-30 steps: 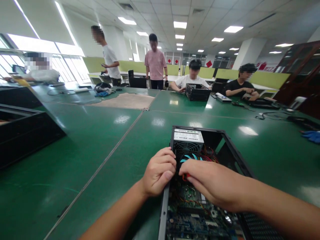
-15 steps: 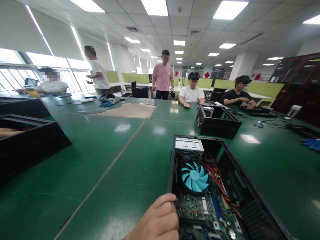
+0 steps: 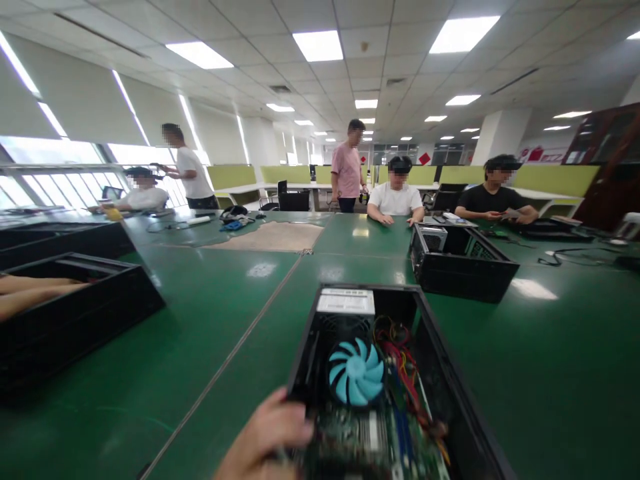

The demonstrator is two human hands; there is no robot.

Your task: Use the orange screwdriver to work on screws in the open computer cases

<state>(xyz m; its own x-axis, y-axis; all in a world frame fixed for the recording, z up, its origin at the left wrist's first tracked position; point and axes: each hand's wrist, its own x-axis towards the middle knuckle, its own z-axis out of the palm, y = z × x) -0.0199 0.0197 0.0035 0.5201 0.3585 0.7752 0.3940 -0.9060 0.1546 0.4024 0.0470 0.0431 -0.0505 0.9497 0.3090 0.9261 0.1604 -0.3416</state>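
An open black computer case (image 3: 440, 333) lies on the green table in front of me. Inside it are a light-blue fan (image 3: 356, 370), a green motherboard (image 3: 345, 433), a power supply with a white label (image 3: 346, 301) and bundled coloured cables (image 3: 407, 373). My left hand (image 3: 265, 433), slightly blurred, grips the case's left wall, its fingers curled over the rim beside the fan. The near end of the case runs out of view. Nowhere in the frame does my right hand appear.
Another open black case (image 3: 463, 270) stands farther back to the right. At the left are more black cases (image 3: 80, 333), with a co-worker's arms (image 3: 35, 293) reaching into one. Several people sit or stand around the green table (image 3: 210, 300). A brown sheet (image 3: 270, 237) lies mid-table.
The computer case has shifted left across the table and turned slightly, my left hand moving along with it. My view has tilted up a little. The standing person in pink has turned sideways.
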